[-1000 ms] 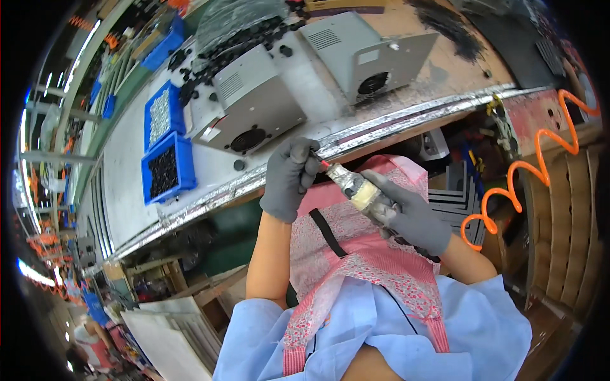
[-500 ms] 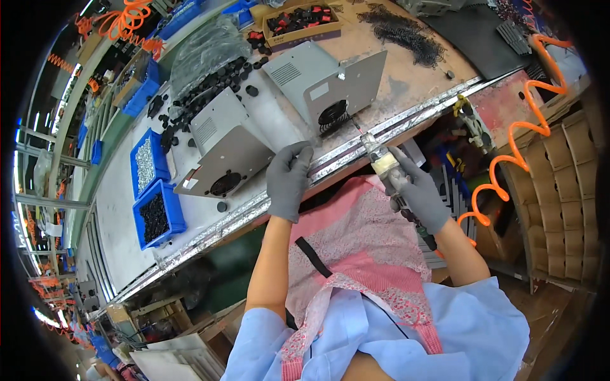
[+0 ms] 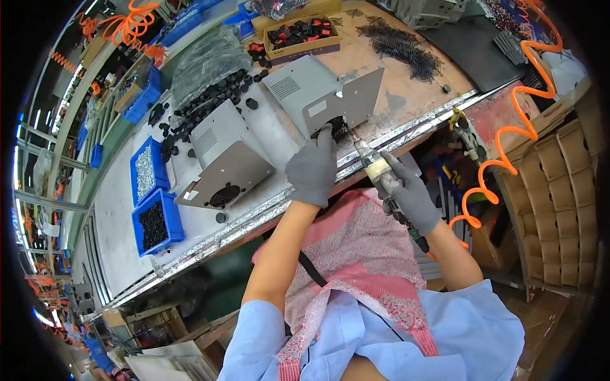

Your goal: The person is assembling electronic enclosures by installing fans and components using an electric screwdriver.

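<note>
My right hand [image 3: 412, 198], in a grey glove, is closed around an air screwdriver [image 3: 376, 166] with a worn, pale-taped body. Its bit points up and away, close to the lower edge of a grey metal housing [image 3: 343, 101]. My left hand [image 3: 312, 166], also gloved, has its fingers together at the round black fan grille [image 3: 340, 127] in that housing's front panel. Whatever those fingertips pinch, if anything, is hidden. To the left stands a second grey housing [image 3: 229, 162], tilted in this view, with a similar fan opening [image 3: 225, 195].
Blue bins of silver screws [image 3: 145, 173] and black small parts [image 3: 153, 227] stand at left. Loose black caps [image 3: 210, 105] lie behind the housings. A carton of red-black switches [image 3: 302, 39] and black wire guards [image 3: 406, 51] lie farther back. An orange coiled hose [image 3: 499, 149] hangs right.
My left hand has moved right and up from the bench edge to the fan grille of the right housing. The screwdriver has shifted slightly left, still in my right hand.
</note>
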